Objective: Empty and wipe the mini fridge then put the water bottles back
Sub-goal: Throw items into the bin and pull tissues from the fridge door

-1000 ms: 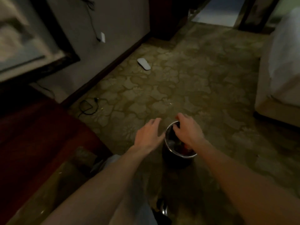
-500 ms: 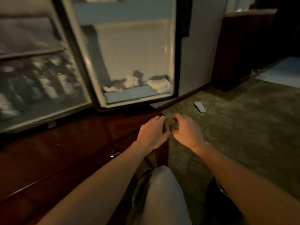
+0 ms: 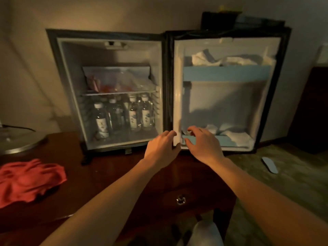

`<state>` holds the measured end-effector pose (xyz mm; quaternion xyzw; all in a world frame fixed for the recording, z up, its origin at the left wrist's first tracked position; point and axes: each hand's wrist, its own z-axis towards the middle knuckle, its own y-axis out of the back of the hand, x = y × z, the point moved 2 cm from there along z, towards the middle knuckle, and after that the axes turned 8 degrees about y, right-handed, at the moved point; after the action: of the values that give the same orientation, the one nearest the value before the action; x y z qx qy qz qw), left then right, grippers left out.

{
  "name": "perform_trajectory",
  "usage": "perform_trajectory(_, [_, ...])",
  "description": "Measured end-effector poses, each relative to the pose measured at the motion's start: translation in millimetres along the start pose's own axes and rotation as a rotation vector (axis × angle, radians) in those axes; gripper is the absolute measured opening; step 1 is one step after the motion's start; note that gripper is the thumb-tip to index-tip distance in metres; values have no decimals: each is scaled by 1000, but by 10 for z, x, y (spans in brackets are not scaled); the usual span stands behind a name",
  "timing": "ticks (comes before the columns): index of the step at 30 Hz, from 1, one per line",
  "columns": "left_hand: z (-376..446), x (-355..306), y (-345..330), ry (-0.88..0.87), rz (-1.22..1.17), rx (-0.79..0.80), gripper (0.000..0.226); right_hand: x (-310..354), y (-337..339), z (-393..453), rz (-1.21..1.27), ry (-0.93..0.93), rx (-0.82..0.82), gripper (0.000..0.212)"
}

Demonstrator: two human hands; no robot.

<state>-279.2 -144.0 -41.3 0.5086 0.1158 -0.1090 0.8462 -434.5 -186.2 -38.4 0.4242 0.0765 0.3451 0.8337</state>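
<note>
A second ago our hands were down at a small bin on the floor; now both have come up to the open mini fridge [image 3: 113, 50] on the desk [image 3: 110, 174]. Our left hand [image 3: 162, 148] hovers with fingers loosely spread, holding nothing. Our right hand [image 3: 202, 144], just beside it, reaches with fingers relaxed into the lower door shelf [image 3: 229, 141], toward the crumpled tissues [image 3: 232, 134] beyond its fingertips. The water bottles [image 3: 124, 116] stand inside, up and left of our left hand, so emptying is only partly done.
</note>
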Motion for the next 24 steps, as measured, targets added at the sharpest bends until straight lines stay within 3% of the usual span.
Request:
perform_trajectory(4, [126,366,213,54,21,-31,36,253,-97,321,16,80,-50,33])
perform_trajectory(8, [214,548,220,13,-10,7,40,174,-145,499,-80,88,-122,18])
perform_trajectory(11, [287,449,97,-52,-41,36,42,-178,-129,475,-163,-28,-27,15])
perform_trajectory(20, [539,-410,-431,-388,14,0,41,-1175,151,37,-371,-219,62,40])
perform_trajectory(24, [757,-629,-584,-269,29,64,51,-1454,221,-33,-273,-227,277,31])
